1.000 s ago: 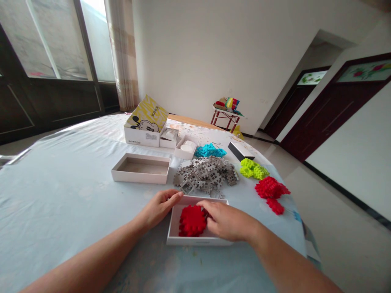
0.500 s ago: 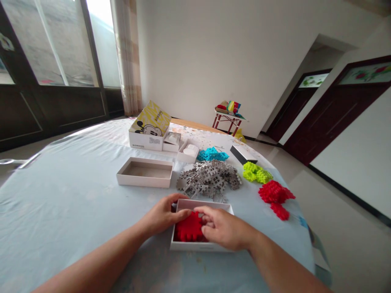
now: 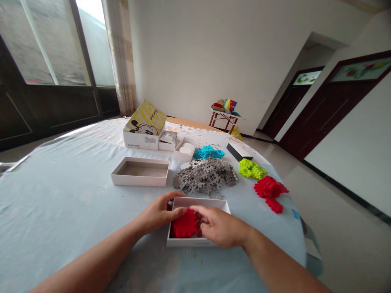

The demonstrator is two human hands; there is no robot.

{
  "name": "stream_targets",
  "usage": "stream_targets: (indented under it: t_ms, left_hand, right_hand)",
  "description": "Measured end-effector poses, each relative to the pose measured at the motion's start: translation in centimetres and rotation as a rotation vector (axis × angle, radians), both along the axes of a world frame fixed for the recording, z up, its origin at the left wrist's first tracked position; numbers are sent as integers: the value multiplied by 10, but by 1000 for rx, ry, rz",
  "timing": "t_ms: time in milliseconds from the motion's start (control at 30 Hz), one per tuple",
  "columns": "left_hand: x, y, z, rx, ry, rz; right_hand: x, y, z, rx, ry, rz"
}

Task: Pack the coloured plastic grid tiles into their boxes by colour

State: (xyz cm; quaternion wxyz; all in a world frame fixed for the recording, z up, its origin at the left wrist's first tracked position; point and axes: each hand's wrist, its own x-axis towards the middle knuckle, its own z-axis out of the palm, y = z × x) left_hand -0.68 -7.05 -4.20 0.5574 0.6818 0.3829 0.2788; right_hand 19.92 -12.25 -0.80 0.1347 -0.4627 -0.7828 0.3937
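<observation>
A shallow white box (image 3: 195, 243) sits near the front of the table with red toothed plastic building pieces (image 3: 185, 224) in its left part. My left hand (image 3: 161, 212) grips the box's left side, its thumb reaching over the wall onto the top of the red pieces. My right hand (image 3: 218, 226) is inside the box with curled fingers, index and thumb at the right edge of the red pieces. The right palm hides part of the box's right end, and some fingertips are out of sight.
Beyond the box lies a heap of grey building pieces (image 3: 204, 175). Blue pieces (image 3: 209, 152), green pieces (image 3: 252, 169) and red pieces (image 3: 270, 189) form further piles. An open white box (image 3: 140, 181), a yellow-lidded box (image 3: 143, 140) and a black-topped box (image 3: 240, 152) stand on the cloth.
The whole view has shifted slightly. Both hands stay at the box, and the red pieces inside sit nearly as before, with my right fingers still at their edge.
</observation>
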Motion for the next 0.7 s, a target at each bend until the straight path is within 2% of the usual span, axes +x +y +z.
stream_targets:
  t_ms: [133, 233, 300, 367, 467, 533, 600, 667, 700]
  left_hand:
    - [-1, 2, -2, -45, -36, -58]
    - [-2, 4, -4, -57, -11, -69]
    - [-3, 7, -6, -55, 27, -69]
    - [-4, 10, -9, -44, 36, -69]
    - [-5, 15, -13, -38, 39, -54]
    - [-6, 16, -15, -61, 39, -57]
    - [-5, 17, -14, -85, 46, -52]
    - [-4, 17, -13, -94, 61, -29]
    - [-4, 18, -13, -97, 71, -20]
  right_hand:
    - [-2, -3, 5, 30, 1, 50]
    - [7, -1, 10, 40, 113, -49]
    - [24, 6, 14, 126, 231, -223]
    - [53, 16, 17, 291, 307, -440]
    - [116, 33, 16, 551, 266, -789]
    - [163, 40, 10, 647, 158, -1021]
    - [206, 45, 2, 690, 8, -1222]
    - [240, 48, -4, 656, -190, -1314]
    - [254, 49, -7, 638, -221, -1328]
